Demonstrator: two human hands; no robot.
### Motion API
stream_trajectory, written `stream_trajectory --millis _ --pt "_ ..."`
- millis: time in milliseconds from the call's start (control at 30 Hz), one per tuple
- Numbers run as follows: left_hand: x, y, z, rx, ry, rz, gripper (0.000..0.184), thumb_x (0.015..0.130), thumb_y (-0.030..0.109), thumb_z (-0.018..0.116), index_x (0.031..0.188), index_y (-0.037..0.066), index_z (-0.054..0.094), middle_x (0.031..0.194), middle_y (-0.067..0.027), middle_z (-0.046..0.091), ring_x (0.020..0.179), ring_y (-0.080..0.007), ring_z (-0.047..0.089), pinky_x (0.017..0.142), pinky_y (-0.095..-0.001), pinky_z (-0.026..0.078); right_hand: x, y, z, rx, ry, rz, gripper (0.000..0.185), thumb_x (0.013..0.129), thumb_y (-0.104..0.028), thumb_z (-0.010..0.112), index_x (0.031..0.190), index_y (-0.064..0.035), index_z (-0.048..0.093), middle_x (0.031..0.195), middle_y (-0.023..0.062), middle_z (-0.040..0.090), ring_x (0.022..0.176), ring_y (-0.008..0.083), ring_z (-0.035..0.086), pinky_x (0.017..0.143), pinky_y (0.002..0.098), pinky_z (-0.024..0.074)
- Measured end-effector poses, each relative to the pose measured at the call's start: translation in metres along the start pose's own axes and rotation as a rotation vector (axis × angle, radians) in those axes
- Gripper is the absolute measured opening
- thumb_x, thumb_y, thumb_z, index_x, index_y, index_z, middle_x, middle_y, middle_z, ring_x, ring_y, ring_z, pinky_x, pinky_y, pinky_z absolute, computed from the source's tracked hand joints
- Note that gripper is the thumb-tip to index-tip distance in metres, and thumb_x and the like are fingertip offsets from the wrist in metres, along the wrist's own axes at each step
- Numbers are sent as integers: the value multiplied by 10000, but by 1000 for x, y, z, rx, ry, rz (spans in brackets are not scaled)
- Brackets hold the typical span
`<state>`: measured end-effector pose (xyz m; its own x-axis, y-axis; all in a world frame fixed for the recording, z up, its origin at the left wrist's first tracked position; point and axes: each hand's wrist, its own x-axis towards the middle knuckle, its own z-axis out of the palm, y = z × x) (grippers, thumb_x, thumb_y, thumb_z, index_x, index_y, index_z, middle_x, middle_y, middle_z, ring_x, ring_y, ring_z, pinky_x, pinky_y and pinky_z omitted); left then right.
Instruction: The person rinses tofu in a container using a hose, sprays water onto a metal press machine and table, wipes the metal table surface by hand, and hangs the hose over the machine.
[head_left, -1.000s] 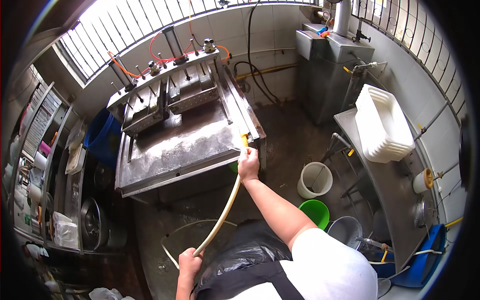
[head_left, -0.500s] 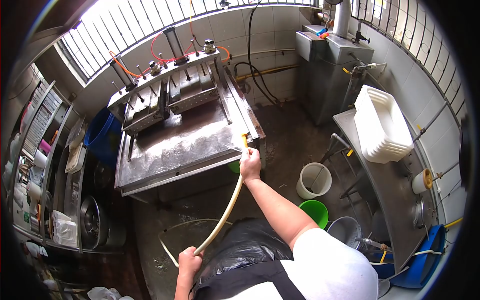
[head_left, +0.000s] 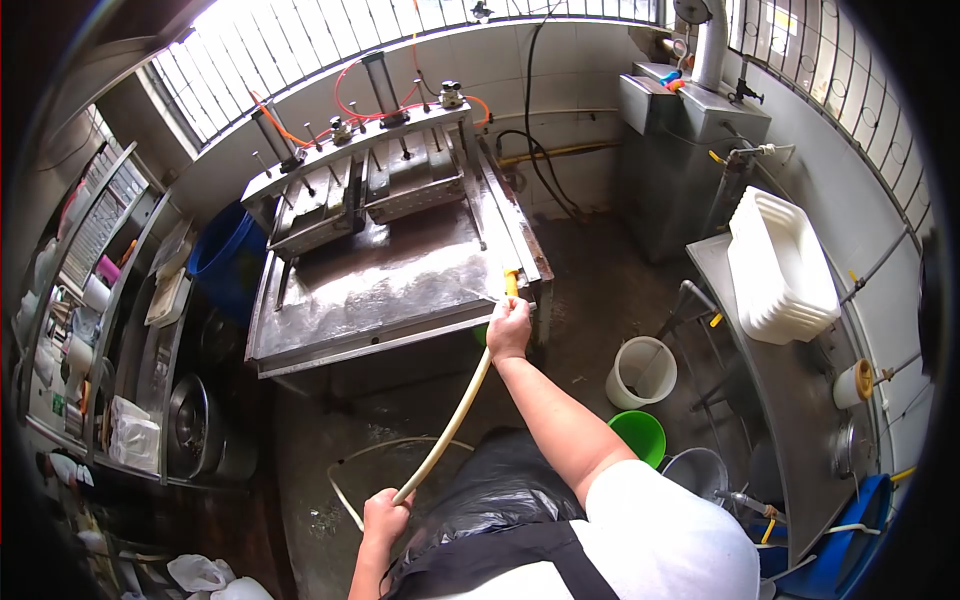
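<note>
My right hand (head_left: pixel 510 328) is closed around the upper end of a cream hose (head_left: pixel 445 440), just below its yellow nozzle (head_left: pixel 511 281). The nozzle is at the right front corner of a wet metal press table (head_left: pixel 400 275). A faint pale streak, perhaps water, runs left from near the nozzle over the metal top. Lower down, my left hand (head_left: pixel 386 515) grips the same hose. From there the hose drops to the floor and loops behind my black apron (head_left: pixel 480 490).
White stacked crates (head_left: pixel 780 265) stand on a metal side table (head_left: pixel 715 262) at the right. A white bucket (head_left: pixel 642 370), a green bucket (head_left: pixel 638 435) and a grey bucket (head_left: pixel 697 472) stand on the floor. Shelves (head_left: pixel 150 370) and a blue barrel (head_left: pixel 225 245) are at the left.
The view has turned slightly left, so the room sits further right and a little lower in the picture. Both hands keep their hold on the hose.
</note>
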<state>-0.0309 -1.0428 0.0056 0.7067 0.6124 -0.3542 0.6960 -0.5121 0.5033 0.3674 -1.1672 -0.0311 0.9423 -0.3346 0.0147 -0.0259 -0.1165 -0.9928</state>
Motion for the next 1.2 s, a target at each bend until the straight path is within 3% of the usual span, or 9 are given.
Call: stream_trajectory --millis 367,433,533,600,633,667,733,800,1200 --pt "2 -12 1 -53 10 -27 391 938 409 755 807 41 737 773 -217 702 724 -382 687 696 -465 533 -5 3 18 -8 -5 -7 257 1047 -267 600 1134 -25 617 995 213 738 956 384 731 851 466 566" --pt "5 -19 4 -48 36 2 383 943 348 781 777 10 716 657 -131 661 615 -189 611 638 -392 508 -6 1 18 -13 -5 -3 258 1049 -269 599 1133 -25 615 993 211 738 953 383 733 848 465 567" --pt "6 -18 3 -24 29 7 372 944 345 783 785 14 720 657 -126 661 622 -185 613 638 -387 507 -4 8 20 -16 -10 13 253 1050 -260 593 1123 -18 611 996 201 739 948 347 736 862 454 565" --pt "4 -13 0 -23 10 9 369 945 342 782 783 16 719 660 -130 664 624 -188 616 638 -388 507 4 30 28 17 45 -127 231 1051 -241 581 1140 -28 593 871 140 706 730 253 702 675 402 566" --pt "3 -9 -2 -22 -8 11 366 947 338 781 781 18 717 664 -133 666 626 -191 618 638 -388 507 7 29 24 18 53 -126 231 1051 -241 581 1140 -28 593 871 140 706 730 253 702 675 402 566" --pt "2 -5 -5 -18 -11 20 366 947 338 781 781 18 717 664 -133 666 626 -191 618 638 -388 507 11 28 19 177 -53 -13 219 1049 -231 577 1152 -37 581 805 99 659 627 196 628 572 359 511" --pt "-2 6 -10 -21 -18 53 329 918 347 769 791 46 724 767 -213 699 713 -379 682 681 -467 526 15 19 9 336 -147 100 210 1048 -220 574 1164 -46 569 740 59 613 524 139 553 470 317 455" --pt "-6 20 -17 5 -29 73 323 915 331 771 783 41 717 759 -211 696 707 -377 682 676 -466 524 16 -5 -9 552 -222 177 202 1045 -208 575 1182 -62 551 674 13 535 444 82 434 389 265 335" --pt "-4 63 -10 68 -76 205 376 922 345 791 747 32 675 704 -197 673 651 -348 660 635 -440 518 57 -2 -52 400 -162 220 177 1043 -217 577 1123 -59 563 671 34 557 454 103 469 392 276 373"
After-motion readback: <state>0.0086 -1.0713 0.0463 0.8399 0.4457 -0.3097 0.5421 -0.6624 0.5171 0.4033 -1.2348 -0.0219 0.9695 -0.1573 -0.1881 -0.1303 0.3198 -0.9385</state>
